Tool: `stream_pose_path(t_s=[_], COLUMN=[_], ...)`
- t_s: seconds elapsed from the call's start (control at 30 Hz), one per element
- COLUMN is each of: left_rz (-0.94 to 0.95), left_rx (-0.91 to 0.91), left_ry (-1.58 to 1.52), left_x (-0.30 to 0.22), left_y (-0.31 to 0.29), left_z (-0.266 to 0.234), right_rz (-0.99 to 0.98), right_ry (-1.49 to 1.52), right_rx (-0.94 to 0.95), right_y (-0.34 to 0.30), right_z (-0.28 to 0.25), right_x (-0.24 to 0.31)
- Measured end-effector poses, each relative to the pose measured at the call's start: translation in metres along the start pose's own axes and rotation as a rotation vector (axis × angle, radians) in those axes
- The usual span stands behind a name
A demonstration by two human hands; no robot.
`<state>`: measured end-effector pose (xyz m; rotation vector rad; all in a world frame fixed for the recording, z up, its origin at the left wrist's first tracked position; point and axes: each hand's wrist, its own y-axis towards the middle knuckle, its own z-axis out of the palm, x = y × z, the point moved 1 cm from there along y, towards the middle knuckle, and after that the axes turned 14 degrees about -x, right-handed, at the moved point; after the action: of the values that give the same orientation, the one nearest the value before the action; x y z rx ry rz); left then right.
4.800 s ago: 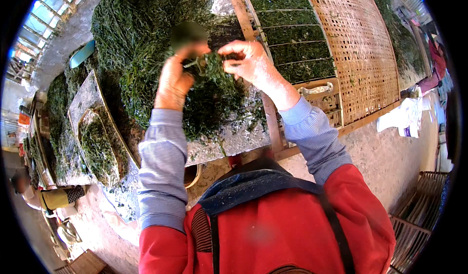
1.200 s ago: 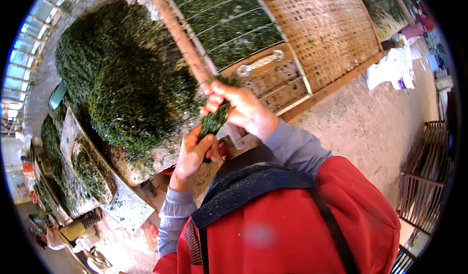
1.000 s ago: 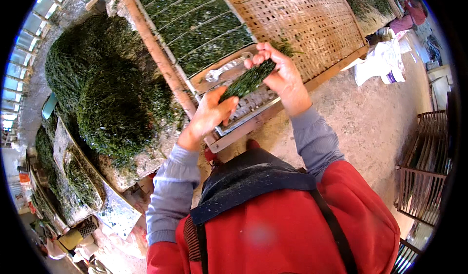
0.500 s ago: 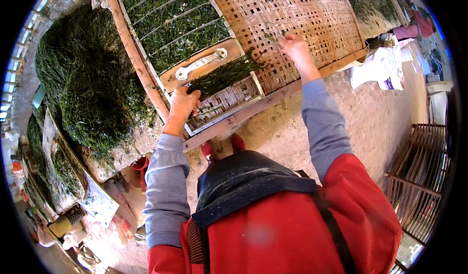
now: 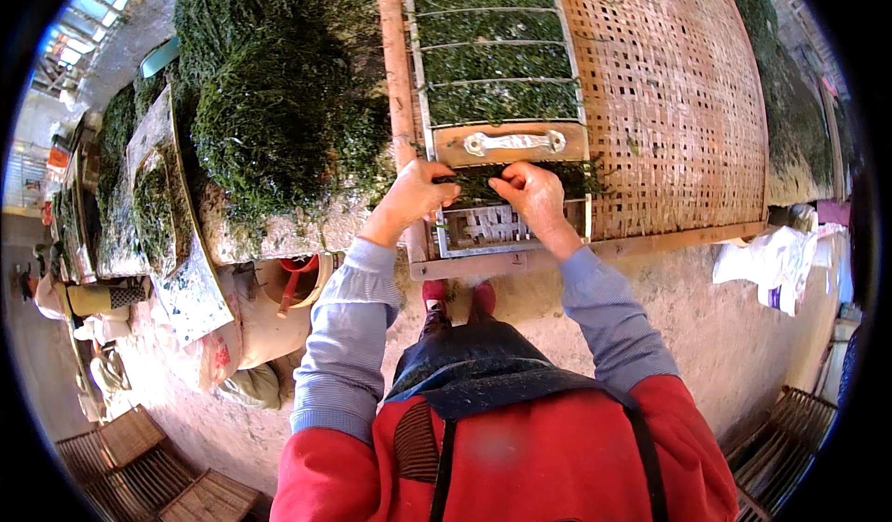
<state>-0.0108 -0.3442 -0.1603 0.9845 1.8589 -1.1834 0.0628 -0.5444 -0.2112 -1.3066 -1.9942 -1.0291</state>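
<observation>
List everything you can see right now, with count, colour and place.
Large heap: one, dark green, left
Pale frame: one, whitish, centre
Wooden board: one, brown, across the frame
Handle: one, clear or silvery, on the board
Strip of greens: one, dark green, just below the board
Woven mat: one, tan, right of the frame
Slatted racks: several, brown, lower corners
White bag: count unclear, white, right
Far-left clutter: too small to sort
Left hand: one, bare, at the strip's left end
Right hand: one, bare, at its middle
</observation>
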Motion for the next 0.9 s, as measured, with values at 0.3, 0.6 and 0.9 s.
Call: stream_pose_path(t_s=[0.3, 0.6, 0.9], left_rz=[0.201, 0.21, 0.407], left_rx=[-0.717, -0.813, -0.817], left_ry=[0.135, 0.688, 0.373], left_x=[0.107, 0.052, 0.126], left_y=[0.02, 0.071, 0.027], left_z=[-0.106, -0.079, -0.121], right_rz=[-0.159, -0.166, -0.142], right_ry=[-0.186, -0.22, -0.208], right_rx=[-0.119, -0.134, -0.167], right_y=[-0.008, -0.005, -0.008], right_z=[0.008, 0.012, 0.016], right_x=[0.014, 0.011, 0.009])
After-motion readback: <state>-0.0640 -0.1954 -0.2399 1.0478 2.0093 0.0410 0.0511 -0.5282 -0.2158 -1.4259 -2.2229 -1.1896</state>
